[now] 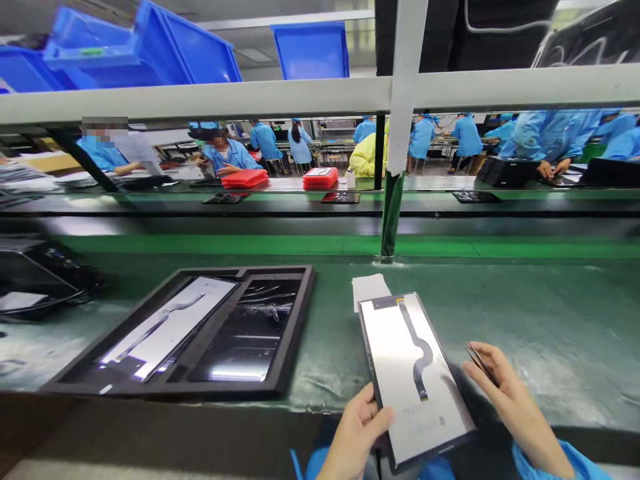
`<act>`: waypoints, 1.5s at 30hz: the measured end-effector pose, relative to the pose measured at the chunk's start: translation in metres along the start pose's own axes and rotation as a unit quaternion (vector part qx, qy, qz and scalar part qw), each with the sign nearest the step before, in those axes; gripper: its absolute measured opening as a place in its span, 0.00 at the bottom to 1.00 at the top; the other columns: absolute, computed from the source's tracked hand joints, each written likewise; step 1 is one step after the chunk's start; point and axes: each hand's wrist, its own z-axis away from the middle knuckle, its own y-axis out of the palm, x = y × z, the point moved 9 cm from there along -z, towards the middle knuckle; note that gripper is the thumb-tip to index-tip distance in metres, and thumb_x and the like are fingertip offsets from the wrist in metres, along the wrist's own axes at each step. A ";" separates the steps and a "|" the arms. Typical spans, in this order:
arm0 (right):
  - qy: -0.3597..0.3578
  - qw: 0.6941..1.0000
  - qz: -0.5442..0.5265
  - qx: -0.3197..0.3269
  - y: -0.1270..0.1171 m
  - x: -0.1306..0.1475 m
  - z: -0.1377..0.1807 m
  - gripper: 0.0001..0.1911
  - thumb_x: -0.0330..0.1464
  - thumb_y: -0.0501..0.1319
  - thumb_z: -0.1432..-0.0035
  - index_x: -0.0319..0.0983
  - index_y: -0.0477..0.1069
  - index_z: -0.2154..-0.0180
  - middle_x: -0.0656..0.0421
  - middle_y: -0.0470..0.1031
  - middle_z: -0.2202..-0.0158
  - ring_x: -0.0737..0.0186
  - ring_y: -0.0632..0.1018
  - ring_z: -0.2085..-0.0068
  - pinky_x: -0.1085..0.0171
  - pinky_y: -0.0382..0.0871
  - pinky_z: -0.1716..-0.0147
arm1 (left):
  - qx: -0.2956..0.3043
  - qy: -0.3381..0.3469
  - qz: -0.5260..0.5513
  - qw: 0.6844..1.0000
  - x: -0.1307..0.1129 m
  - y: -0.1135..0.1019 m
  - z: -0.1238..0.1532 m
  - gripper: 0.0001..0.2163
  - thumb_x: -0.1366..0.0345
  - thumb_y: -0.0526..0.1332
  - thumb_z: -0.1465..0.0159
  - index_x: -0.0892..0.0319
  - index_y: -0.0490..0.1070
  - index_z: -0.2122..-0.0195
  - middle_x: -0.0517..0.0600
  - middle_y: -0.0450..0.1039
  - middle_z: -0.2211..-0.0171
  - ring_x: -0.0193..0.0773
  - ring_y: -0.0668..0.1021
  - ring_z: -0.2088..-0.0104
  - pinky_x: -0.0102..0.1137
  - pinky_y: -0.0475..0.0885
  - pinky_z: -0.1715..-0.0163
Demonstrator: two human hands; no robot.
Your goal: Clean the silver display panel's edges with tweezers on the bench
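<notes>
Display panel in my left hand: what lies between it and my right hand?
In the head view, green tabletop shows between the display panel and your right hand; the tweezers held there sit on the side facing the panel.

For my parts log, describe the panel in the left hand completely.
The panel is a flat, thin rectangle with a glossy, silvery-white face and dark edges. A dark grey, ribbon-like strip curves down the face between small gold-coloured ends; a dark patch sits by its upper end. A small square mark shows lower right. It is held slanted at the bench edge, the left hand gripping its lower left side, thumb on the face. Its underside is hidden.
</notes>
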 end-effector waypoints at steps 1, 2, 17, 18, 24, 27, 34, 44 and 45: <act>-0.008 1.000 -0.001 -0.017 -0.007 -0.004 0.005 0.25 0.53 0.66 0.51 0.41 0.72 0.59 0.56 0.79 0.63 0.55 0.80 0.60 0.64 0.75 0.61 | -0.017 -0.002 0.007 1.000 0.005 0.000 -0.001 0.29 0.53 0.74 0.48 0.63 0.75 0.49 0.61 0.82 0.60 0.53 0.83 0.59 0.41 0.76 0.57; -0.014 0.999 0.000 -0.031 -0.013 -0.008 0.012 0.24 0.53 0.65 0.50 0.41 0.72 0.60 0.55 0.80 0.62 0.55 0.80 0.59 0.65 0.75 0.61 | -0.035 -0.007 0.013 0.999 0.011 -0.001 -0.002 0.30 0.52 0.74 0.49 0.62 0.74 0.48 0.60 0.82 0.60 0.53 0.83 0.60 0.40 0.77 0.60; -0.014 0.997 0.080 0.010 -0.006 -0.031 0.097 0.18 0.48 0.61 0.40 0.42 0.80 0.61 0.55 0.84 0.62 0.55 0.84 0.63 0.68 0.78 0.63 | -0.045 -0.031 -0.006 0.998 0.046 0.023 -0.010 0.28 0.49 0.69 0.42 0.57 0.67 0.45 0.59 0.77 0.49 0.50 0.80 0.50 0.40 0.73 0.50; -0.016 0.995 0.094 0.022 -0.004 -0.031 0.100 0.17 0.46 0.60 0.39 0.43 0.80 0.60 0.56 0.84 0.62 0.56 0.84 0.62 0.69 0.78 0.63 | -0.022 -0.057 -0.038 0.997 0.047 0.023 -0.010 0.27 0.47 0.69 0.43 0.58 0.68 0.48 0.59 0.79 0.52 0.49 0.81 0.52 0.39 0.74 0.52; -0.002 0.986 0.164 0.018 -0.008 -0.029 0.114 0.14 0.43 0.56 0.34 0.44 0.76 0.58 0.59 0.83 0.62 0.58 0.84 0.64 0.70 0.77 0.67 | 0.070 -0.098 -0.288 0.950 0.028 0.010 -0.004 0.22 0.41 0.61 0.39 0.59 0.69 0.68 0.54 0.82 0.70 0.39 0.83 0.70 0.29 0.76 0.68; -0.022 0.983 0.183 0.004 -0.009 -0.019 0.115 0.14 0.43 0.54 0.33 0.45 0.75 0.61 0.61 0.81 0.66 0.61 0.83 0.68 0.72 0.75 0.71 | 0.057 0.082 -0.432 0.896 -0.005 0.021 -0.004 0.17 0.51 0.56 0.31 0.57 0.72 0.69 0.48 0.77 0.76 0.34 0.79 0.77 0.24 0.73 0.75; -0.104 0.967 0.228 -0.041 -0.011 0.002 0.108 0.14 0.40 0.52 0.30 0.44 0.75 0.58 0.59 0.79 0.64 0.63 0.82 0.67 0.72 0.75 0.70 | 0.127 0.446 -0.669 0.581 -0.009 0.095 0.014 0.20 0.61 0.59 0.31 0.63 0.67 0.41 0.60 0.73 0.43 0.53 0.72 0.40 0.48 0.68 0.42; -0.160 0.941 0.292 -0.051 -0.003 0.024 0.104 0.16 0.37 0.50 0.29 0.42 0.74 0.61 0.59 0.78 0.69 0.65 0.81 0.72 0.70 0.72 0.72 | 0.154 0.419 -0.690 0.569 0.014 0.092 0.005 0.24 0.66 0.58 0.30 0.66 0.58 0.35 0.63 0.66 0.38 0.53 0.64 0.34 0.56 0.59 0.36; -0.163 0.939 0.298 -0.052 -0.002 0.025 0.104 0.16 0.37 0.49 0.29 0.42 0.75 0.61 0.59 0.78 0.69 0.65 0.81 0.72 0.70 0.71 0.73 | 0.154 0.420 -0.691 0.568 0.014 0.092 0.005 0.23 0.66 0.58 0.30 0.67 0.58 0.35 0.63 0.66 0.38 0.53 0.63 0.34 0.56 0.59 0.36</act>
